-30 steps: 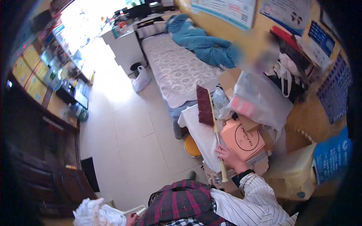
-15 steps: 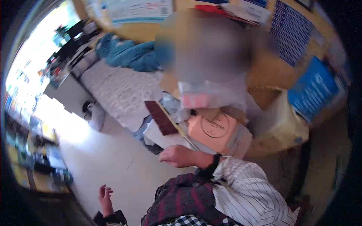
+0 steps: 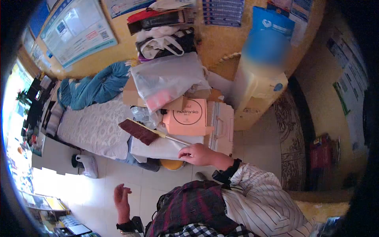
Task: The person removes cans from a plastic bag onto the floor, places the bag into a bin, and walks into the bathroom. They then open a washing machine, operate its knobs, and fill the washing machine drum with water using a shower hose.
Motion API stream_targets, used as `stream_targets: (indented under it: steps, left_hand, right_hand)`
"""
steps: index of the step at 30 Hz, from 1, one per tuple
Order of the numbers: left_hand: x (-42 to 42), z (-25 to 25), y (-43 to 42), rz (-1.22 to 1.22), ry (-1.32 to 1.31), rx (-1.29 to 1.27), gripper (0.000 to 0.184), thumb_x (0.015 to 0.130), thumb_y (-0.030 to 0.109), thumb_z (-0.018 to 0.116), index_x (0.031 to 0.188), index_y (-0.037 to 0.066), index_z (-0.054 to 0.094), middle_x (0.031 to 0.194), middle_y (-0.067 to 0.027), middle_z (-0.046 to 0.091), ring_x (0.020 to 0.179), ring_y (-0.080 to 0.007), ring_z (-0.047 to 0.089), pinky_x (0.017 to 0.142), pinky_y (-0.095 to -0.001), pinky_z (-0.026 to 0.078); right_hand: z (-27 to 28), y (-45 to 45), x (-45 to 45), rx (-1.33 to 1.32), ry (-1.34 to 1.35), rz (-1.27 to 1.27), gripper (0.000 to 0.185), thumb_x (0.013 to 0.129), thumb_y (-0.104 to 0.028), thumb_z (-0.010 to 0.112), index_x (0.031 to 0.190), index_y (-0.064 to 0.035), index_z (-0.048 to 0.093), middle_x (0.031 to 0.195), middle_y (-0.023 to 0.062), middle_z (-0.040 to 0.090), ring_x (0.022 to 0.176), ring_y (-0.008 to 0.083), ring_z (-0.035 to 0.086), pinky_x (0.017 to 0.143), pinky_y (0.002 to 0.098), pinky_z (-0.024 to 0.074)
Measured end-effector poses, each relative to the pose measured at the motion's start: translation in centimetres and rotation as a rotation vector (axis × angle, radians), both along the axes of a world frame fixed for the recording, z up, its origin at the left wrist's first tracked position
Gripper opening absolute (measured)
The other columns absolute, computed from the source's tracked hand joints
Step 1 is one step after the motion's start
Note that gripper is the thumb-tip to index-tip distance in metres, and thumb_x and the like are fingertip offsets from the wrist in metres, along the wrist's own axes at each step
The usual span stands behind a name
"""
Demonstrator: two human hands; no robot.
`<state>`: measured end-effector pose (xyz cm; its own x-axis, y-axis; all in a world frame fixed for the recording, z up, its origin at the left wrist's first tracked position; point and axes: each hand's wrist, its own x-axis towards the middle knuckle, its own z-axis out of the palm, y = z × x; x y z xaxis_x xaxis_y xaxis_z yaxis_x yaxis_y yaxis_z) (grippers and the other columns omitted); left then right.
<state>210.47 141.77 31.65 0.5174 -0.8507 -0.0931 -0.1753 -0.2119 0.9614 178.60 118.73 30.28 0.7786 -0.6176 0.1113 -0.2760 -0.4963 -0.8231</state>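
Observation:
My right hand [image 3: 194, 154] is out in front of my body, its fingers curled. A broom [image 3: 141, 133] with dark red bristles lies across the view beside it. The thin handle runs to the back of this hand and goes out of sight there; whether the fingers grip it is hidden. My left hand [image 3: 122, 196] is low on the left above the floor, fingers half bent and apart, with nothing in it. Behind the broom are a peach-coloured box [image 3: 190, 123] with printed lettering and a white surface [image 3: 191, 140].
A bed [image 3: 92, 128] with a patterned cover and a teal blanket [image 3: 92, 89] stands at the left. A filled plastic bag [image 3: 169, 77] rests above the peach box. A cream cabinet [image 3: 250, 102] stands right of the pile. A white jug [image 3: 90, 166] is on the floor.
The view has turned and steadied, showing more of the right side. Relative to the peach box, my right hand is farther right, while the broom stays in about the same place.

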Motion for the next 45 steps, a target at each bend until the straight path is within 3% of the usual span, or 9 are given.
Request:
stream_targets:
  steps: [4, 10, 12, 14, 22, 26, 31, 36, 45]
  left_hand:
    - [3.5, 3.2, -2.6, -0.042, -0.097, -0.087, 0.024, 0.092, 0.004, 0.051, 0.115, -0.002, 0.051, 0.087, -0.0054, 0.06, 0.08, -0.0132, 0.056, 0.078, -0.0254, 0.044]
    - [6.8, 11.1, -5.5, -0.177, -0.334, -0.311, 0.028, 0.091, 0.003, 0.052, 0.119, -0.002, 0.05, 0.09, -0.0056, 0.059, 0.083, -0.0127, 0.056, 0.081, -0.0253, 0.044]
    - [6.6, 14.1, -5.5, -0.186, -0.44, -0.303, 0.03, 0.091, 0.001, 0.051, 0.12, -0.001, 0.049, 0.092, -0.006, 0.058, 0.085, -0.0124, 0.055, 0.082, -0.0247, 0.043]
    - [5.9, 16.2, -4.8, -0.207, -0.423, -0.358, 0.03, 0.091, 0.0, 0.051, 0.121, -0.001, 0.049, 0.092, -0.006, 0.058, 0.086, -0.0121, 0.055, 0.082, -0.0245, 0.043]
    - [4.9, 15.8, -1.1, -0.123, -0.384, -0.392, 0.036, 0.085, -0.002, 0.052, 0.121, -0.001, 0.049, 0.091, -0.0049, 0.058, 0.088, -0.0129, 0.057, 0.085, -0.0269, 0.043]
    - [4.0, 17.1, 1.3, -0.103, -0.486, -0.398, 0.035, 0.083, 0.0, 0.054, 0.118, 0.001, 0.05, 0.088, -0.0054, 0.059, 0.084, -0.0139, 0.057, 0.083, -0.0274, 0.043]
    - [4.7, 17.9, 6.2, 0.093, -0.461, -0.494, 0.035, 0.085, 0.0, 0.053, 0.119, 0.0, 0.049, 0.088, -0.0059, 0.06, 0.085, -0.0142, 0.057, 0.083, -0.0281, 0.043]
    - [4.6, 17.4, 10.7, 0.24, -0.422, -0.53, 0.036, 0.086, 0.0, 0.051, 0.122, 0.0, 0.048, 0.087, -0.0061, 0.06, 0.084, -0.0143, 0.057, 0.081, -0.0279, 0.043]
    - [4.7, 14.0, 11.4, 0.315, -0.399, -0.471, 0.034, 0.085, -0.002, 0.054, 0.119, -0.001, 0.049, 0.085, -0.0064, 0.062, 0.079, -0.013, 0.059, 0.076, -0.0272, 0.046]
  right_hand:
    - [4.4, 3.7, 0.8, 0.102, -0.157, 0.122, 0.017, 0.083, -0.02, 0.06, 0.092, -0.0061, 0.065, 0.084, 0.0121, 0.067, 0.076, 0.0269, 0.065, 0.07, 0.0364, 0.05]
    - [13.2, 13.0, 10.1, 0.12, -0.516, 1.0, 0.023, 0.084, -0.02, 0.058, 0.097, -0.0007, 0.06, 0.092, 0.0144, 0.063, 0.089, 0.0323, 0.06, 0.079, 0.0401, 0.0464]
    - [15.0, 18.2, 13.4, 0.08, -0.8, 1.066, 0.025, 0.081, -0.025, 0.062, 0.088, -0.0015, 0.061, 0.077, 0.0136, 0.063, 0.073, 0.0265, 0.062, 0.068, 0.038, 0.0465]
    - [17.1, 20.7, 15.0, 0.3, -0.376, 1.381, 0.039, 0.084, -0.028, 0.068, 0.115, -0.0061, 0.058, 0.108, 0.0211, 0.061, 0.102, 0.0314, 0.058, 0.088, 0.0406, 0.0454]
    - [15.6, 24.1, 18.5, 0.102, -0.559, 1.455, 0.036, 0.086, -0.028, 0.065, 0.11, -0.0033, 0.058, 0.104, 0.0181, 0.063, 0.097, 0.0291, 0.06, 0.084, 0.0402, 0.0467]
    - [13.3, 25.6, 18.8, 0.454, -0.481, 1.592, 0.033, 0.086, -0.029, 0.064, 0.103, -0.0006, 0.059, 0.093, 0.0165, 0.064, 0.087, 0.0309, 0.061, 0.076, 0.0387, 0.0471]
    - [16.3, 24.5, 18.1, 0.223, -0.294, 1.698, 0.034, 0.085, -0.03, 0.065, 0.098, 0.0008, 0.059, 0.079, 0.0185, 0.061, 0.076, 0.0337, 0.058, 0.067, 0.0403, 0.0436]
    - [14.9, 25.6, 18.2, 0.427, -0.443, 1.75, 0.032, 0.089, -0.03, 0.06, 0.095, 0.0022, 0.059, 0.08, 0.0208, 0.059, 0.076, 0.0296, 0.058, 0.067, 0.0395, 0.0428]
    - [14.2, 25.0, 19.5, 0.639, 0.12, 1.921, 0.039, 0.09, -0.031, 0.059, 0.108, 0.0036, 0.058, 0.096, 0.0181, 0.063, 0.087, 0.0243, 0.058, 0.074, 0.0378, 0.0436]
